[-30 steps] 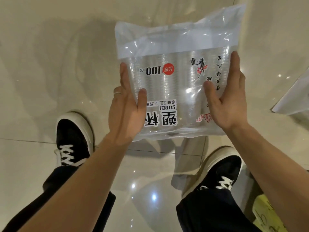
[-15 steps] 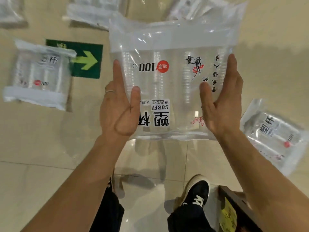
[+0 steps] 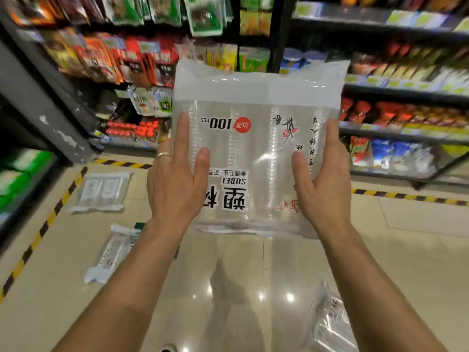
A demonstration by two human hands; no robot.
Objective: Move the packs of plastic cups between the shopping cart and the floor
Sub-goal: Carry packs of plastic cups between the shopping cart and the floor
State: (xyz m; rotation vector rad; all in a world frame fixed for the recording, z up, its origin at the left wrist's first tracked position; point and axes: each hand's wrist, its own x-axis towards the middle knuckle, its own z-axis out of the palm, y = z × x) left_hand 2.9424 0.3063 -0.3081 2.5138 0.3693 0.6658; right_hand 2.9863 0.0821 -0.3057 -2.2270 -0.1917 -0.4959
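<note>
I hold a clear pack of plastic cups [image 3: 253,148] up at chest height in front of me, its black print upside down and a red "100 PCS" dot on its face. My left hand [image 3: 175,189], with a ring on it, grips the pack's left edge, thumb and one finger on the front. The right edge is gripped the same way by my right hand [image 3: 322,189]. Three more packs lie on the floor: one at the far left [image 3: 101,191], one nearer [image 3: 114,252], and one at the lower right [image 3: 327,321]. No shopping cart is in view.
Store shelves full of packaged goods [image 3: 393,118] run across the back and along the left side [image 3: 22,168]. Yellow-black hazard tape [image 3: 406,198] marks the floor along their bases. The glossy beige tiles [image 3: 241,288] lie in front of me.
The view has swung up from my feet and the floor to the shelves. The pack has risen with it, and both hands keep the same hold.
</note>
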